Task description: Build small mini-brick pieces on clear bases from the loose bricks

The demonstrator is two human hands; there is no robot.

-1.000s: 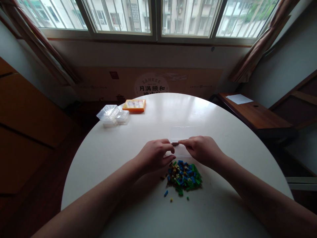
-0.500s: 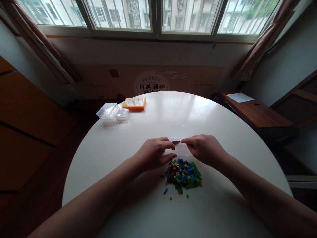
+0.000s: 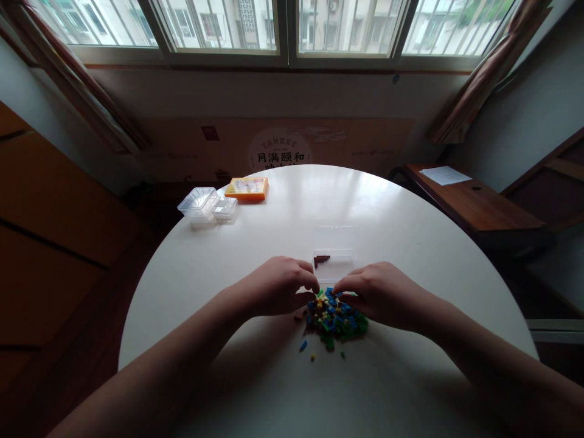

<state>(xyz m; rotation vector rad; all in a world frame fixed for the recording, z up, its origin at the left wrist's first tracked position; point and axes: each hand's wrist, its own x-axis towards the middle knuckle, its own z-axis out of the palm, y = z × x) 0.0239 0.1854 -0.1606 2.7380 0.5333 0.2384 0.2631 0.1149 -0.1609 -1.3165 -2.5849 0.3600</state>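
Observation:
A heap of small building bricks (image 3: pixel 336 319), mostly blue, green and yellow with some brown, lies on the white round table. My left hand (image 3: pixel 283 285) is at the heap's upper left edge, thumb and fingers apart with nothing seen between them. From the other side, my right hand (image 3: pixel 381 293) reaches to the heap's upper right, its index finger and thumb spread over the bricks. Just beyond the heap lies a clear plastic box (image 3: pixel 341 266) with its lid folded back. Several dark brown bricks (image 3: pixel 322 259) rest in its left part.
Toward the far left of the table (image 3: pixel 191 334) stand clear plastic containers (image 3: pixel 201 204) and an orange case (image 3: pixel 247 189). A few loose bricks (image 3: pixel 303 345) lie in front of the heap. To the right, a wooden desk (image 3: pixel 497 204) carries papers (image 3: pixel 444 175).
Both hands have drawn back from the clear box to the heap. The brown bricks in the box are now uncovered. My right index finger has left them.

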